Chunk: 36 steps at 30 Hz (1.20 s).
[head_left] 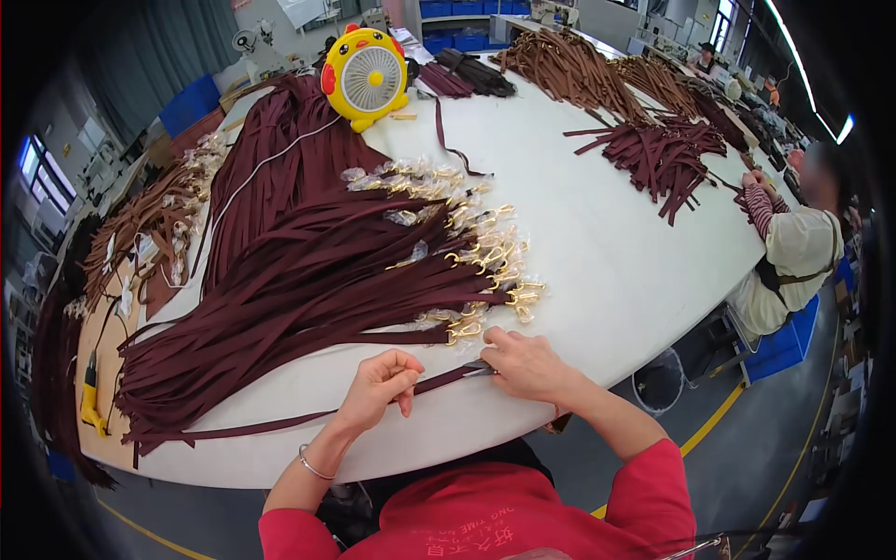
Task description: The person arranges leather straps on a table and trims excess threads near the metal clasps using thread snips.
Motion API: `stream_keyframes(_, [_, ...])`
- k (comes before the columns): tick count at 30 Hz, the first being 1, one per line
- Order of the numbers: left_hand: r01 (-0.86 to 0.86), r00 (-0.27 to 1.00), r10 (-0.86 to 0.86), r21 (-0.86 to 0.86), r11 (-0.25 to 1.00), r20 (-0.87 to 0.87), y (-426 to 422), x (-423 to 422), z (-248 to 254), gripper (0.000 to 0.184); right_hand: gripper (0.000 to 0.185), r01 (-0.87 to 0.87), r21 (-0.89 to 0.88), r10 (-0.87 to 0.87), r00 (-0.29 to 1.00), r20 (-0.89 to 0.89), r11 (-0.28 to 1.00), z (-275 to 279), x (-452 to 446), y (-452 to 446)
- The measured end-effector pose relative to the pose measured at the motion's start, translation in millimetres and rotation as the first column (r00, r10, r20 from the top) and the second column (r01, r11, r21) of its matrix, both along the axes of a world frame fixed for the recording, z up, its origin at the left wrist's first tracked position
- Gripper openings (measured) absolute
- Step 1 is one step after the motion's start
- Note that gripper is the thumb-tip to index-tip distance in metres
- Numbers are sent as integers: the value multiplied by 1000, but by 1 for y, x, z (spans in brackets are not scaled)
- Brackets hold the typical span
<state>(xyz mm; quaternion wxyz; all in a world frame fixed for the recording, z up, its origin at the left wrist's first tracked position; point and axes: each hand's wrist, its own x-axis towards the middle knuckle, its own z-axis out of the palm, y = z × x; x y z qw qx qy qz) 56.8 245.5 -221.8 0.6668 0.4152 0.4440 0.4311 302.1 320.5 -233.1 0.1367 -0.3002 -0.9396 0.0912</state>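
A long maroon strap [271, 427] lies along the near table edge and passes under my left hand [381, 387] toward my right hand [527, 364]. The left fingers are curled in a pinch above the strap; whatever small thing they may hold is too small to name. My right hand is closed around what looks like small scissors [479, 367], their grey blades pointing left at the strap's end. Just beyond both hands is a large heap of maroon straps [289, 280]. Gold clasps [495, 261], some wrapped in clear plastic, gather at its right end.
A yellow chick-shaped fan [371, 82] stands on the white table [579, 243]. Brown straps [569, 70] and another maroon pile [667, 159] lie at the far right. A co-worker [798, 243] sits at the right edge. A yellow-handled tool [91, 401] is at left.
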Motion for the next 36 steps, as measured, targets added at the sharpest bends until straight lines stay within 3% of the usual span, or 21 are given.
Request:
stream_keyframes(3, [-34,998,32,45,998,50,-8,-1,4,9,17,-32,19,31,999,43,999,-4,0,-2])
stream_keyframes(5, [-33,999,32,68,997,20,-11,-7,3,12,16,-27,-60,30,999,35,998,-6,2,1])
stream_keyframes(8, [-99,986,85,90,991,143,-16,-14,2,13,16,4,-162,0,1000,22,987,3,6,6])
stream_keyframes(11, [-110,957,115,-32,993,268,-20,-21,7,14,19,33,-240,-41,999,-30,970,15,11,14])
stream_keyframes(16, [-126,914,120,-9,992,388,-28,-19,13,12,20,86,-247,-101,994,-49,965,22,19,14])
stream_keyframes(25, [-164,927,90,180,970,364,-19,-20,-11,16,21,130,-228,-163,978,-131,965,-2,23,3])
stream_keyframes(27, [-177,919,101,169,970,381,-19,-23,-14,17,21,152,-226,-186,973,-137,962,-10,23,0])
stream_keyframes(29, [-187,911,111,158,970,397,-20,-25,-15,17,22,160,-179,-208,934,-290,971,-17,24,-3])
stream_keyframes(32, [-191,901,116,141,971,418,-21,-28,-16,16,23,164,-161,-215,899,-382,973,-23,24,-8])
stream_keyframes(36, [-204,884,143,91,975,446,-23,-27,-16,13,23,168,-153,-215,901,-376,974,-22,23,-8])
